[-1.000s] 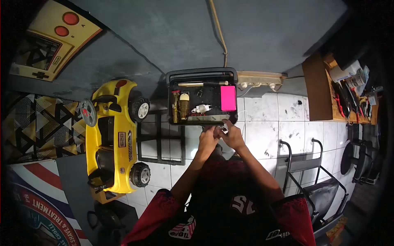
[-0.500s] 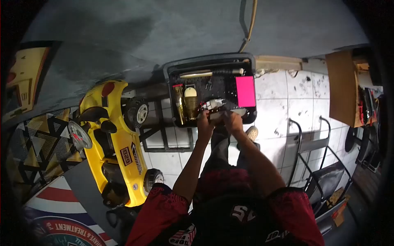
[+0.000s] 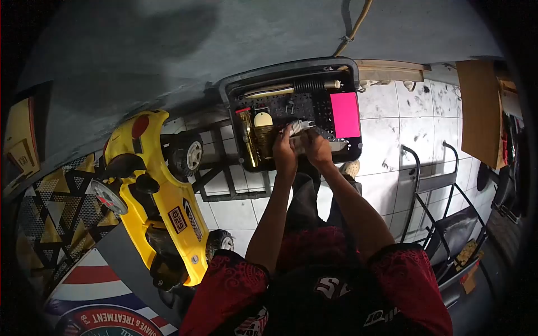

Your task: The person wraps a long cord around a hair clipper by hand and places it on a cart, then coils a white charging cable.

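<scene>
A black tray (image 3: 234, 89) stands on the floor by the wall, holding a gold hair clipper (image 3: 262, 137), a gold tube (image 3: 245, 140), a long comb-like tool (image 3: 291, 88) and a pink card (image 3: 345, 115). My left hand (image 3: 283, 148) and my right hand (image 3: 314, 147) are close together over the tray's middle. Both hands close around a white charger plug (image 3: 298, 127) and a small pale object under my right hand; which fingers grip which is hard to tell.
A yellow toy ride-on car (image 3: 154, 196) lies to the left beside a black metal frame (image 3: 224, 185). A folding chair frame (image 3: 431, 207) stands at right. A wooden board (image 3: 482, 112) with tools sits at far right. A power strip (image 3: 392, 70) lies behind the tray.
My hands have moved from the tray's near edge further into the tray, over the white plug. The view has shifted, so the tray sits higher and closer.
</scene>
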A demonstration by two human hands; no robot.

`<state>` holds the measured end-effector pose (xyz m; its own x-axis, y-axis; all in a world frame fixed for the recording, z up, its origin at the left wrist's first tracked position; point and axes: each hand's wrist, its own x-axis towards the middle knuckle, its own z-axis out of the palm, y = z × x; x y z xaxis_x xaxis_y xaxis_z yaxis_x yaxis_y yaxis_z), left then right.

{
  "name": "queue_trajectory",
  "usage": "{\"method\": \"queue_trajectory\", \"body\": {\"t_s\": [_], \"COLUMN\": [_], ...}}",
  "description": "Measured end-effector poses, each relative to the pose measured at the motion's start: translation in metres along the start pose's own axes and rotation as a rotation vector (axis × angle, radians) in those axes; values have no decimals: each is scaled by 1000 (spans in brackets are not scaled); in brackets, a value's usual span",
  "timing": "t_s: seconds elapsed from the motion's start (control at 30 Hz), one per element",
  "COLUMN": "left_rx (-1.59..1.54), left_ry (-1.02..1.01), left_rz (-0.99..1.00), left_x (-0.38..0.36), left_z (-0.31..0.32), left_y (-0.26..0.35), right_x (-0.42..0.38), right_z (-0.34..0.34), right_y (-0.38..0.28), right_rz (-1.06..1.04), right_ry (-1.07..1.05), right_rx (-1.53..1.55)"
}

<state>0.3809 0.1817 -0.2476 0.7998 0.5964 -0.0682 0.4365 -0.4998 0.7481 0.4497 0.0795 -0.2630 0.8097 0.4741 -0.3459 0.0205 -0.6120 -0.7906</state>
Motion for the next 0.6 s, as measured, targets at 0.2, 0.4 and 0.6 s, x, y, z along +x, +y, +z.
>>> {"method": "queue_trajectory", "body": {"t_s": [0.2, 0.4, 0.6], "left_rx": [-9, 118, -647], "left_ry": [46, 31, -863], "left_rz": [-5, 132, 120], "left_x": [0, -29, -88], "left_z": [-5, -6, 43], "left_y": [11, 42, 114], "right_x": [-9, -53, -133], "right_z": [-7, -73, -196], "right_y": [-11, -23, -60], "right_rz": [39, -63, 232], "right_ry": [58, 126, 84], "right_rx": [55, -55, 752]}}
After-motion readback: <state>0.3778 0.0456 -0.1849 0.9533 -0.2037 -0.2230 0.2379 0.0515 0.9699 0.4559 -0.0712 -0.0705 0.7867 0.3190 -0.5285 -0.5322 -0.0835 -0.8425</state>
